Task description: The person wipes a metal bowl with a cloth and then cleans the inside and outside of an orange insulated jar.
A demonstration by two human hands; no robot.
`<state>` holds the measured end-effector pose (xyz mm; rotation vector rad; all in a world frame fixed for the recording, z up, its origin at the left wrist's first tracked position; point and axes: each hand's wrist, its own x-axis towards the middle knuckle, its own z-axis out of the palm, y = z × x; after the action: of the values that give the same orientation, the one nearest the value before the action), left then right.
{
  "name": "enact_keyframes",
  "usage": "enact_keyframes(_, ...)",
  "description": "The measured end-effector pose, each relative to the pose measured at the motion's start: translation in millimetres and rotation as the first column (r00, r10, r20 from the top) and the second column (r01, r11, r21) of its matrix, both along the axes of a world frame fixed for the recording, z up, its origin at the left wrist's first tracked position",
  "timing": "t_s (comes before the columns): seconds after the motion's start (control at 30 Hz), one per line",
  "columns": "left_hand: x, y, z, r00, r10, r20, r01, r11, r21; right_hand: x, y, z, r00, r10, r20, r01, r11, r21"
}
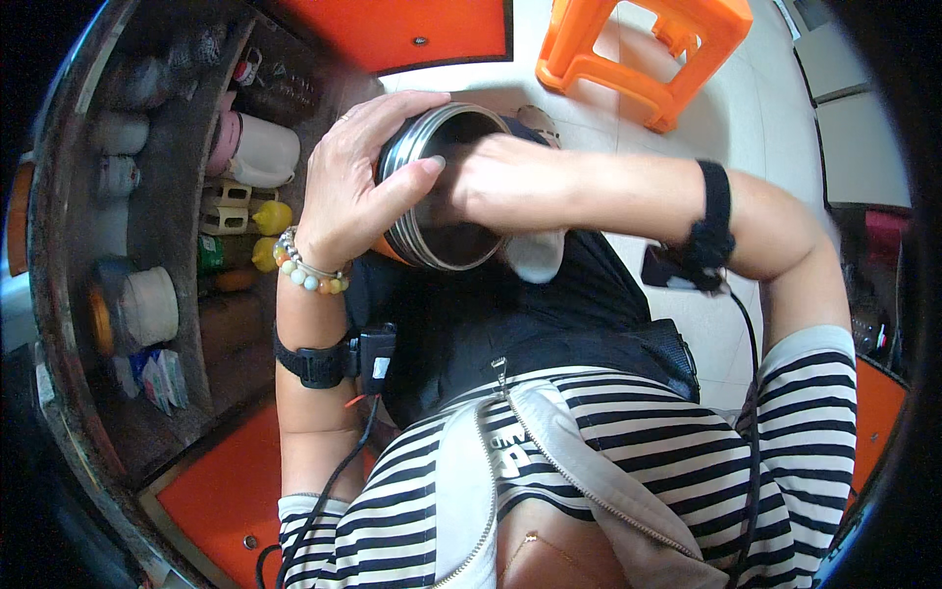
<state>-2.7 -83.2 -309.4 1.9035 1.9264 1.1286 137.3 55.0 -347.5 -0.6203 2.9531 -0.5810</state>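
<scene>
A round metal container [412,239] with a ridged, shiny rim and some orange on its outside is tilted with its mouth towards my right side. My left hand [360,162] grips it by the rim and side, the thumb over the edge of the mouth. My right hand [489,180] reaches into the mouth; its fingers are hidden inside the dark interior, so whether they hold anything does not show. The container is above my lap, over dark clothing.
To the left, an open cabinet [195,294] holds a pink and white container [268,151], yellow-capped bottles [272,219], a white tub [151,305] and packets [165,379]. An orange plastic stool [618,73] stands on the tiled floor ahead. Orange cabinet doors [434,33] flank the space. Cables hang from both forearms.
</scene>
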Motion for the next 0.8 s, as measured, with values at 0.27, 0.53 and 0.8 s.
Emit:
enact_keyframes(0.27,1,2,6,0.993,0.017,0.116,0.004,0.984,-0.178,-65,-32,-11,0.909,-0.360,0.208,0.385,0.918,-0.092)
enact_keyframes(0.53,5,19,21,0.884,-0.196,0.424,0.365,0.856,-0.367,-7,-49,-22,0.840,0.045,0.541,0.505,0.303,-0.808)
enact_keyframes(0.8,13,29,0,0.919,-0.162,0.359,0.311,0.857,-0.412,10,-44,-36,0.998,-0.065,-0.025,0.067,0.992,0.110)
